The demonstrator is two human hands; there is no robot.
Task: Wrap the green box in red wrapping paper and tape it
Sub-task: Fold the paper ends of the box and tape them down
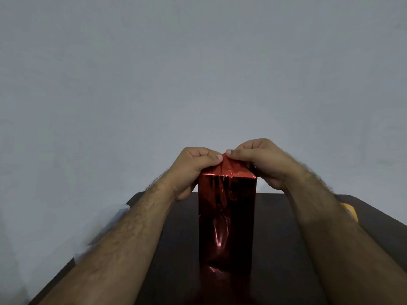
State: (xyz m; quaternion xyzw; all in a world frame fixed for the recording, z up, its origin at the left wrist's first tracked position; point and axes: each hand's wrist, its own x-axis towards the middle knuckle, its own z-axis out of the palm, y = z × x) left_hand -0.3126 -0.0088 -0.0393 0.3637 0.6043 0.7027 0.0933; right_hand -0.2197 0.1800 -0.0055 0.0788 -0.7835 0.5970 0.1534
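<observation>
On the dark bench (286,249) I see a tall box in crinkled red foil paper (226,216); left hand (193,166) and right hand (262,161) pinch its folded top flap.

No readable text, labels, brands, numbers or signs anywhere in the head view.
</observation>
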